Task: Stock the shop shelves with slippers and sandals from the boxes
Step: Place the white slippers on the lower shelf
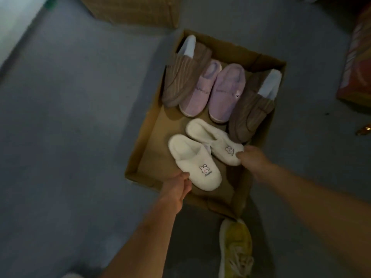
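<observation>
A pair of white slippers, each with a small rabbit motif, sits at the near end of an open cardboard box [140,137] on the floor [70,117], the left slipper [192,163] at about 6 o'clock in the box and the right slipper [216,143] just beside it toward 4 o'clock. The person's left hand [176,187] pinches the edge of the left slipper, fingers curled round its side; the right hand [253,159] grips the toe of the right slipper, fingers closed on the fleece. Whether either slipper is already lifted off the box floor cannot be told. Farther in, toward 12 o'clock, a lilac pair [214,91] lies side by side, flanked by two brown slippers, one at 11 o'clock [184,77] and one at 2 o'clock [253,111], both with white stuffing showing. Beyond the box, a second box [136,11] stands at 12 o'clock, a red package [357,57] at 3 o'clock, and a yellow shoe [234,247] at 6 o'clock. No shelf is in view. Judging by three pairs in the box, stocking appears well short of done: this pair is only being picked up, and the lilac and brown pairs are left.
</observation>
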